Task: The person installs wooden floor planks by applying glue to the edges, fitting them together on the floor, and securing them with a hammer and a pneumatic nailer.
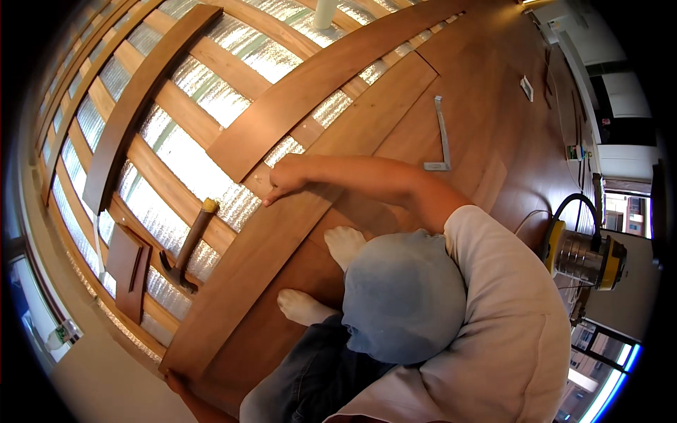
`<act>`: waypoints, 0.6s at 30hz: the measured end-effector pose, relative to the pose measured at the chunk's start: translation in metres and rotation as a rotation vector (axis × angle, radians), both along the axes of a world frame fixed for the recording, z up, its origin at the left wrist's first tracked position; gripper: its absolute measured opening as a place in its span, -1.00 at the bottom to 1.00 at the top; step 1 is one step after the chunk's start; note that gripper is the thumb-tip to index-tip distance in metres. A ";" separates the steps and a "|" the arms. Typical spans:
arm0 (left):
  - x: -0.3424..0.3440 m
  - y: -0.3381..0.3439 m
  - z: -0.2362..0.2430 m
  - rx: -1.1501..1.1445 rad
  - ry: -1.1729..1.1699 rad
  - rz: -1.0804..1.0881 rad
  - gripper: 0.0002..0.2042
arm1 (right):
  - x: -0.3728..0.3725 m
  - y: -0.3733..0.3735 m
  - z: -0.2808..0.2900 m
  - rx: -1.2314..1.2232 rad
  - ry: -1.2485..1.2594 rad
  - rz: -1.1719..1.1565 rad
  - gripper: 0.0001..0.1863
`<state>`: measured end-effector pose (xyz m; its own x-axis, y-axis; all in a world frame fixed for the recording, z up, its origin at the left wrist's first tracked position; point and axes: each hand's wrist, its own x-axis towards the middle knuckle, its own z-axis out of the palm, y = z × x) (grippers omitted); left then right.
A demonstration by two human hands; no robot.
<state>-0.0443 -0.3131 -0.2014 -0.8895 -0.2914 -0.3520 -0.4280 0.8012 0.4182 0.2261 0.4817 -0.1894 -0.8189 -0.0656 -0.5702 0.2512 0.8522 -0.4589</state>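
Observation:
A long brown floorboard runs diagonally from the lower left toward the upper right, beside the laid boards. My right hand has its fingers curled at the board's far long edge, with the thumb on its top face. At the near left end of the same board, my left hand grips the corner; most of its fingers are hidden. A claw hammer with a wooden handle lies across the joists just beyond the board. My bare feet rest on the laid floor.
Wooden joists cross silvery foil sheeting. Loose boards lie over them, and short offcuts sit near the left wall. A metal square lies on the finished floor. A vacuum cleaner stands at the right.

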 end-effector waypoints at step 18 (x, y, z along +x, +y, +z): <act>0.002 0.038 -0.023 -0.338 0.120 -0.134 -0.45 | 0.011 0.004 -0.004 -0.162 0.263 -0.263 -0.62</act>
<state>-0.0422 -0.2753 -0.2241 -0.9567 -0.2512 -0.1471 -0.2738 0.9481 0.1619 0.2367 0.4853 -0.1937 -0.9364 0.0939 -0.3380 0.3069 0.6858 -0.6599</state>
